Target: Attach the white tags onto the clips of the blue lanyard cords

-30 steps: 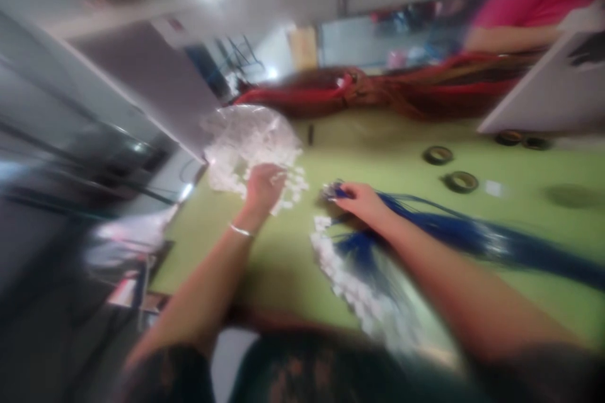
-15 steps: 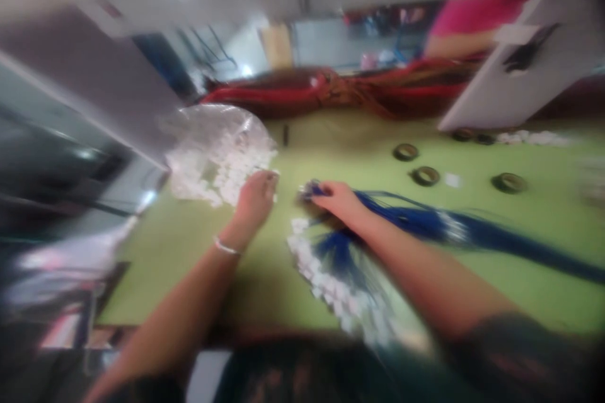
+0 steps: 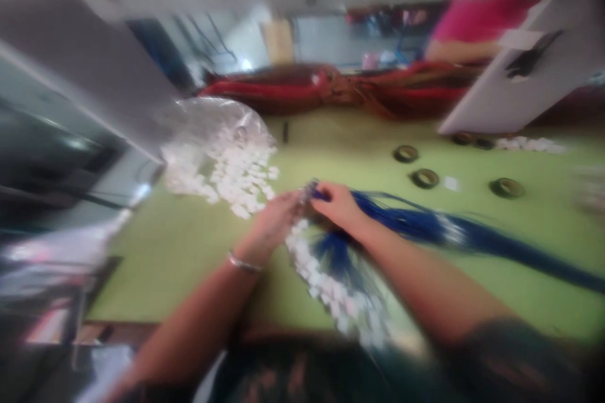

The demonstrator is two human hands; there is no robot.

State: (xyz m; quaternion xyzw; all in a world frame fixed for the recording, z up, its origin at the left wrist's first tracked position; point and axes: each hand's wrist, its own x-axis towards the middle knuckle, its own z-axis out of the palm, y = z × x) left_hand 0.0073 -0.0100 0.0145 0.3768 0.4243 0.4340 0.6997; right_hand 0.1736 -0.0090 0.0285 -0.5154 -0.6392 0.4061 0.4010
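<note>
The picture is blurred by motion. My right hand point(image 3: 338, 204) is closed on the end of a bundle of blue wires point(image 3: 449, 233) that trails to the right across the green table point(image 3: 189, 245). My left hand point(image 3: 276, 220), with a bracelet at the wrist, has come up against the same wire ends; its fingers are too smeared to read. A row of small white pieces point(image 3: 331, 293) fixed to blue wire ends fans out below my hands. To the left lies a clear plastic bag point(image 3: 208, 132) spilling loose white pieces point(image 3: 241, 186).
Three dark tape rolls point(image 3: 425, 177) lie on the table to the right, near a slanted white board point(image 3: 520, 88). Red and brown wire bundles point(image 3: 359, 91) lie along the far edge. A person in a pink top point(image 3: 477, 19) is beyond them.
My left hand has left the pile of loose white pieces and moved right to meet my right hand at the blue wire ends. The right hand has stayed in place.
</note>
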